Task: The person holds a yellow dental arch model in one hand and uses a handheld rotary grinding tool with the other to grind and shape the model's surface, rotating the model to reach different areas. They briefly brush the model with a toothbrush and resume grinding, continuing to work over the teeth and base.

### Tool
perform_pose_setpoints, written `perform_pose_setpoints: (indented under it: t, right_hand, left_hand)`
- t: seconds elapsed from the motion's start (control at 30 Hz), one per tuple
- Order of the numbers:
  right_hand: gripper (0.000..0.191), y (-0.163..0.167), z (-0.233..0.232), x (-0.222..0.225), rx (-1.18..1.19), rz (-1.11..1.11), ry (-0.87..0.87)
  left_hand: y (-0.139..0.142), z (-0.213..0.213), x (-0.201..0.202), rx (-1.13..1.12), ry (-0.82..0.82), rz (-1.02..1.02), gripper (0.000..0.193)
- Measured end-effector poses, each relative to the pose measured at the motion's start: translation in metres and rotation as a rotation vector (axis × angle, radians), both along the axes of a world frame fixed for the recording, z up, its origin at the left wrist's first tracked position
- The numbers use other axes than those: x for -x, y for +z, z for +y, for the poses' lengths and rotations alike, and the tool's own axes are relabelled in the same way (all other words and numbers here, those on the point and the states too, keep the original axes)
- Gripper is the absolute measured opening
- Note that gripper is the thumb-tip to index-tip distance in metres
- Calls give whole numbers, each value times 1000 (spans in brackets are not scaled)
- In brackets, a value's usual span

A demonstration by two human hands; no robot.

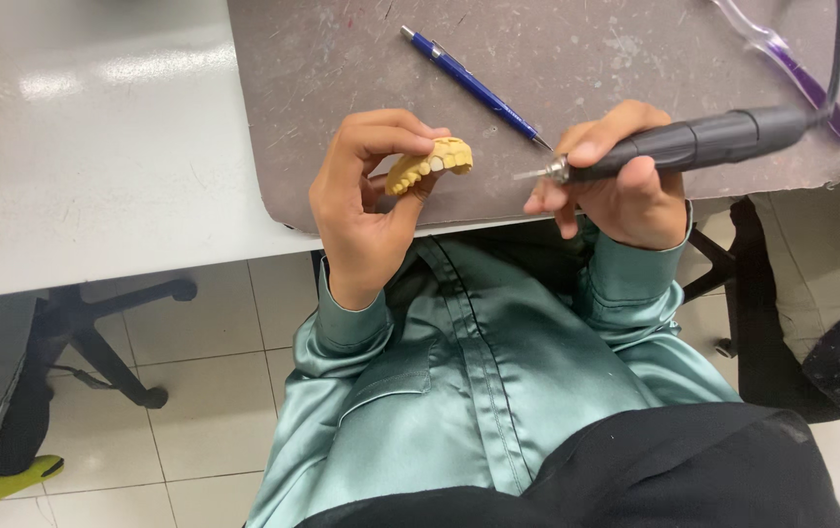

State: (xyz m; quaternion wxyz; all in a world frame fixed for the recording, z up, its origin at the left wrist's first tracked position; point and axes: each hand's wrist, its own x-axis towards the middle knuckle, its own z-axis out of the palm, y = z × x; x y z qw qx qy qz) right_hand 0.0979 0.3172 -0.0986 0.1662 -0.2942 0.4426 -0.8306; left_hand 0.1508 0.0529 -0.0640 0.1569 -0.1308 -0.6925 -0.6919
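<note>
My left hand (366, 196) pinches a yellow dental cast of a row of teeth (430, 163), held above the table's front edge with the teeth facing up. In my right hand (620, 186) lies a dark grey rotary handpiece (694, 144), its thin metal tip (530, 175) pointing left toward the cast. A small gap separates the tip from the cast. A cable runs from the tool's back end up to the right.
A grey-brown work mat (342, 59) covers the white table (78, 147). A blue pen (474, 86) lies on the mat, and clear safety glasses with purple arms (792, 64) sit at top right. Chair bases stand on the tiled floor (195, 391); another person's leg shows at the left edge.
</note>
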Motion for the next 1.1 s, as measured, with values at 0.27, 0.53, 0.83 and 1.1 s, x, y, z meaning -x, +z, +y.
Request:
perform_pose_setpoints:
  t: [0.27,0.53,0.83,1.1]
  right_hand:
    - [18,27,-23,-1,-198,-24,-194]
    - [34,33,-30,-11,-439,154,-303]
    - [29,20,-24,-15,-364,55,-337]
    - [29,16,-18,-10,-314,46,-259]
  left_hand:
    - [1,2,-3,-47,-38,-2,36]
    - [6,18,3,80,-5,28,33]
    - [7,20,7,221,-43,10,29]
    - [5,10,8,212,-161,54,37]
